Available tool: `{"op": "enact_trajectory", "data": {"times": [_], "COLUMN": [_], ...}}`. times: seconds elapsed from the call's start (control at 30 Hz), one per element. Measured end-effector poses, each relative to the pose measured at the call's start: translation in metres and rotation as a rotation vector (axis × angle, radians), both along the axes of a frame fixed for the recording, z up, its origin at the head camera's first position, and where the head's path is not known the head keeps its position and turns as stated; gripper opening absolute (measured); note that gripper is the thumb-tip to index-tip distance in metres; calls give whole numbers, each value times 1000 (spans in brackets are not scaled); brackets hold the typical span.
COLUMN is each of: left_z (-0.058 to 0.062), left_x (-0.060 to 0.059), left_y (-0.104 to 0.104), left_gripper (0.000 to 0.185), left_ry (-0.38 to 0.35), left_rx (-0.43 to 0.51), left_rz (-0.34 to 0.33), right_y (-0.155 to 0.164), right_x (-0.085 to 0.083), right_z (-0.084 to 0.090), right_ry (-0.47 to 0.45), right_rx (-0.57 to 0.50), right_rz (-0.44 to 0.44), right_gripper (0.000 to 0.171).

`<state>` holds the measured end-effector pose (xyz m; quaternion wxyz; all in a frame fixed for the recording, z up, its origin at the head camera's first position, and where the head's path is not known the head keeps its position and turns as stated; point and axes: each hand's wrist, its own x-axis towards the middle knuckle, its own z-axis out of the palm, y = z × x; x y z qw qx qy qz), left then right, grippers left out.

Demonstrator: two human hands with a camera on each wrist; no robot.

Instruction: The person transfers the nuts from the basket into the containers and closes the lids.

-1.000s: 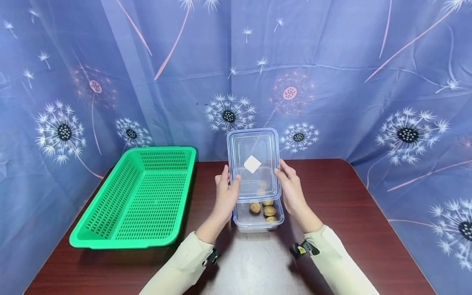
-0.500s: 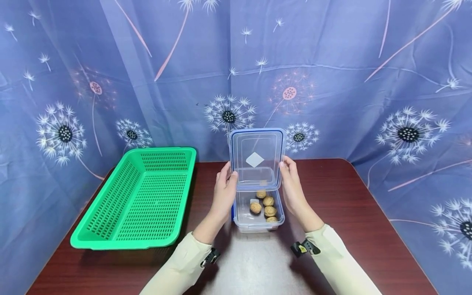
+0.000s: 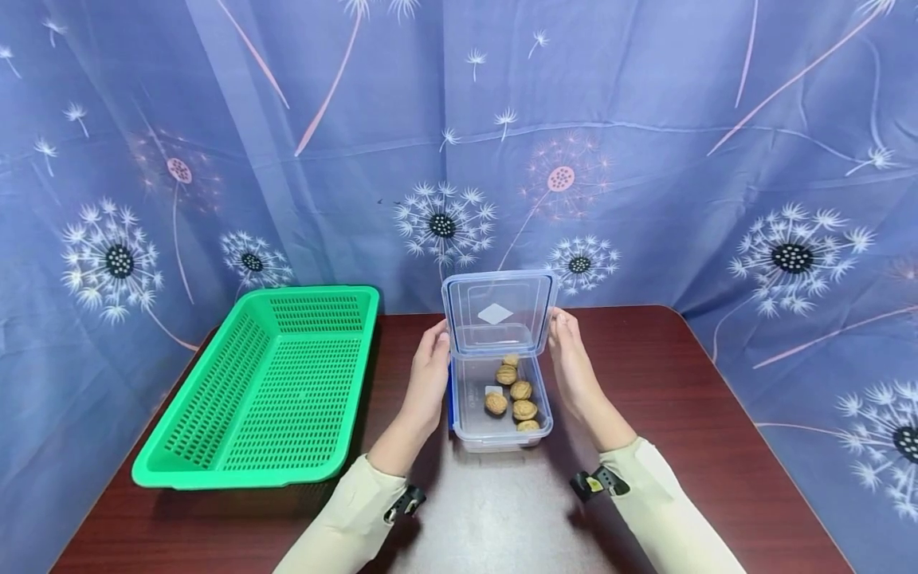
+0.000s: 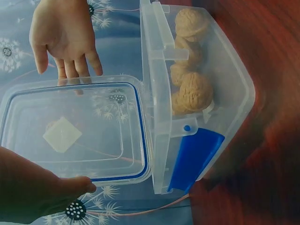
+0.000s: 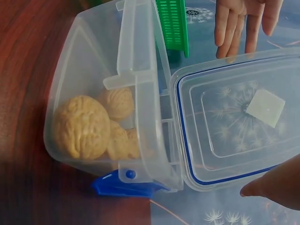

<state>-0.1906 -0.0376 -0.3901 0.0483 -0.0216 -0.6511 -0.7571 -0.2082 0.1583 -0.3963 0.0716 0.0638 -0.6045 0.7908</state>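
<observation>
A clear plastic food box (image 3: 473, 430) with blue side clips stands on the table and holds several walnuts (image 3: 522, 391). Its transparent lid (image 3: 502, 327) has a blue seal and a white diamond sticker (image 4: 62, 134). The lid stands tilted up at the box's far end, and the walnuts lie uncovered in front of it. My left hand (image 3: 428, 383) is at the lid's left edge, my right hand (image 3: 574, 371) at its right edge. Both wrist views show straight fingers at the lid's edges, with the thumbs apart from the other fingers.
A green plastic basket (image 3: 362, 383) stands on the left of the dark red table (image 3: 645, 391). Behind the table hangs a blue curtain (image 3: 645, 199) with a dandelion print. On the box's side, a blue clip (image 4: 197, 159) hangs folded down.
The lid has come down and tilted back toward the box's far end, uncovering more walnuts. Both hands have spread slightly apart, and their thumbs have left the lid's front face.
</observation>
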Motion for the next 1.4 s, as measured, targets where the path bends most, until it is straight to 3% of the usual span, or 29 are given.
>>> {"op": "enact_trajectory", "data": {"times": [0.13,0.37,0.57,0.7,0.93,1.13,1.3,1.4], "left_z": [-2,-7,-10,-14,-24,-30,-45,-54], "left_x": [-1,-1,-2,-3,-2,-3,-5,-6], "left_y": [0,2,2,2,10,17,17,16], "left_gripper": [37,29,14,18,42,55,60,61], "left_ry": [23,-29,-96,-92,-78,-129,-133,-117], "left_rx": [87,176,188,174,87,-82,-260,-309], "left_rz": [-31,-34,1,11,-6,-11,-15,-23], "right_y": [4,9,11,11,9,8,9,9], "right_x": [1,1,3,6,5,2,0,-1], "right_z": [-2,-5,-4,-6,-16,-28,-40,-48], "right_ry": [-10,-95,-176,-226,-258,-205,-143,-119], "right_rx": [-31,-89,-89,-69,64,299,498,578], "right_rz": [33,71,83,113,149,56,34,28], "right_gripper": [36,24,16,23,53,54,54,55]}}
